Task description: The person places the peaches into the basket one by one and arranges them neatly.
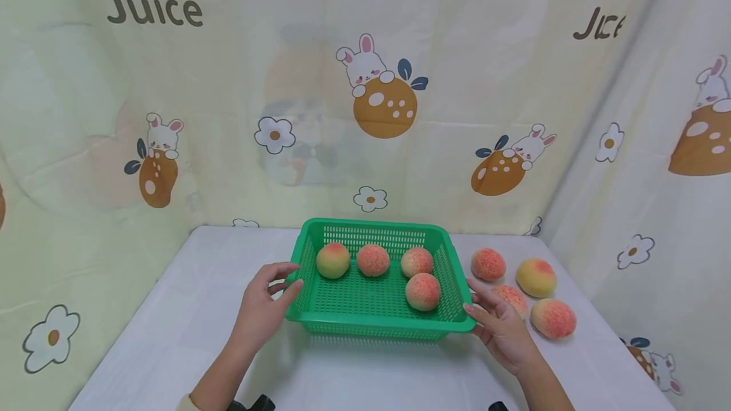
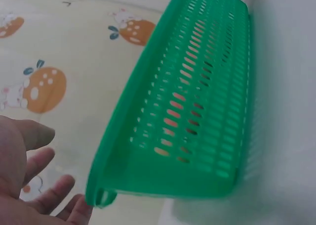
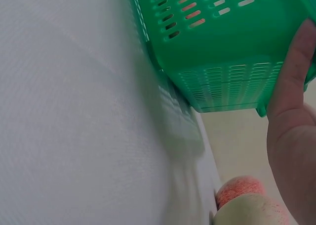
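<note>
Bare forearms (image 1: pixel 228 360) reach in from seven and five o'clock, and we find a green basket (image 1: pixel 377 324) between their two hands.

We see the basket over the middle of the worktop (image 1: pixel 388 379), with the left grip (image 1: pixel 264 303) at its nine o'clock, fingers loosely spread, tips by the rim but not wrapped round it. At four o'clock the right grip (image 1: pixel 502 328) holds the rim, thumb uppermost; we judge that opposite ends are chosen to steady the load evenly. Inside, we count a yellow-green peach (image 1: pixel 333 260) at ten o'clock and three pink peaches (image 1: pixel 373 260) at twelve, two and three, the walls probably stopping them rolling away. Beyond the three o'clock end sit four loose peaches (image 1: pixel 553 319), clustered, we think, within easy reach of the right side.
</note>
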Available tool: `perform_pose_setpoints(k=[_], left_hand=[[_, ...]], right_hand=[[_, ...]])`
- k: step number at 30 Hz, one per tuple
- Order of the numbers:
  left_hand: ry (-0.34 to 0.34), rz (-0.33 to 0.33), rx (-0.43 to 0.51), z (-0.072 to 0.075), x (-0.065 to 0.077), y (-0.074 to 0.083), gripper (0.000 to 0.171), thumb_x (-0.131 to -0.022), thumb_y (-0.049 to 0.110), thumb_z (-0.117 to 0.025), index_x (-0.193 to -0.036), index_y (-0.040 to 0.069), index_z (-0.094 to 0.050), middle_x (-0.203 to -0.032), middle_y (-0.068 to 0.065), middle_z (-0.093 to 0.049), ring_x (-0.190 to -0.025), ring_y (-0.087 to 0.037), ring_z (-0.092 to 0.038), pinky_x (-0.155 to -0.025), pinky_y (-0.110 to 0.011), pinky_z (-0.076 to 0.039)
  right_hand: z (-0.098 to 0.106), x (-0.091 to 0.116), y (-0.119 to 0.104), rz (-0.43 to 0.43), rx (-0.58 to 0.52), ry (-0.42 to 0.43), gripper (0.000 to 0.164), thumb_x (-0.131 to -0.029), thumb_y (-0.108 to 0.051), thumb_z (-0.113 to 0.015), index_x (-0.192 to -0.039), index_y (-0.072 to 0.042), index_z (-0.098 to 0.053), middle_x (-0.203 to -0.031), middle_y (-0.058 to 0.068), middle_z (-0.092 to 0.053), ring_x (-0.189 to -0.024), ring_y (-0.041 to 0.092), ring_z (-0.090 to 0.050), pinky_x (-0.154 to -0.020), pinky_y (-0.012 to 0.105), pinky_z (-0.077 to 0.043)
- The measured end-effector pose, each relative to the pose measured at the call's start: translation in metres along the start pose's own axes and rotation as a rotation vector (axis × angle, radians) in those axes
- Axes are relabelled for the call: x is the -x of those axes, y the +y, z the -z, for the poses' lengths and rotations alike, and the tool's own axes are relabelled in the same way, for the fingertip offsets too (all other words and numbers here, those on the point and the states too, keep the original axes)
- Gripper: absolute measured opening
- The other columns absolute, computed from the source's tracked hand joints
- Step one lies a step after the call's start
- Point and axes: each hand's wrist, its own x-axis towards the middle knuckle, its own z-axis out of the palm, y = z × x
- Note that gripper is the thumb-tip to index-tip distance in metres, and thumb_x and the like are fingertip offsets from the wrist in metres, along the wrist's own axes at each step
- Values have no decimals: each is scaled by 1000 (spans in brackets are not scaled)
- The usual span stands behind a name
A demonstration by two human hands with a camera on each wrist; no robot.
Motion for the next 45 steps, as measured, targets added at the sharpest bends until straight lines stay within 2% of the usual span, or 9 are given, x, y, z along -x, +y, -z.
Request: perform_pose_setpoints(k=[8, 13, 19, 24, 30, 36, 42, 45], left_hand=[[57, 81, -27, 4, 0, -19, 39, -99, 17, -68, -136, 11, -59, -139, -13, -54, -133, -34, -53, -112, -50, -48], [51, 116, -20, 8, 1, -26, 42, -100, 17, -67, -139, 11, -56, -141, -15, -53, -133, -34, -52, -113, -50, -47], [29, 158, -28, 14, 0, -33, 45, -101, 21, -65, -144, 13, -54, -142, -17, -56, -132, -34, -55, -111, -51, -47], [0, 196, -32, 17, -3, -37, 48, -102, 24, -63, -148, 15, -52, -138, -16, -60, -127, -31, -59, -103, -47, -53], [-31, 244, 7, 18, -6, -38, 54, -103, 25, -62, -152, 13, -46, -135, -16, -60, -114, -26, -67, -98, -44, -58], [-67, 280, 60, 19, -7, -38, 58, -103, 27, -62, -155, 10, -42, -135, -19, -58, -106, -21, -70, -94, -37, -60], [-94, 302, 123, 18, -11, -41, 57, -103, 23, -62, -155, 11, -42, -133, -18, -57, -103, -19, -71, -93, -33, -61], [-101, 313, 143, 17, -13, -43, 58, -102, 22, -63, -155, 12, -43, -132, -16, -56, -105, -18, -69, -92, -32, -60]], right_hand=[[-5, 2, -2, -11, 32, 65, 66, -102, -15, -63, -161, -11, -32, -125, -2, -51, -101, 4, -67, -89, 24, -60], [-6, 4, -2, -12, 58, 83, 66, -102, -16, -63, -161, -10, -33, -128, -1, -49, -102, 4, -65, -90, 24, -60], [-2, 9, -4, -1, 111, 145, 69, -103, -20, -63, -161, -7, -30, -131, -4, -51, -107, 2, -66, -95, 23, -57], [5, 16, -7, 60, 165, 174, 63, -103, -21, -62, -158, -7, -35, -130, -7, -56, -106, 2, -67, -93, 22, -58], [11, 25, -10, 216, 135, 196, 51, -102, -6, -61, -150, -1, -45, -124, -4, -59, -102, 5, -67, -89, 26, -61], [17, 30, -18, 162, 202, 320, 66, -99, -19, -69, -156, -4, -40, -125, -11, -58, -102, -3, -66, -87, 19, -59], [31, 35, -18, 269, 159, 352, 49, -99, -9, -67, -146, -10, -55, -122, -9, -62, -95, 1, -70, -85, 19, -59], [40, 36, -19, 270, 131, 383, 45, -98, -10, -68, -141, -15, -61, -117, -13, -65, -94, 2, -72, -84, 18, -59]])
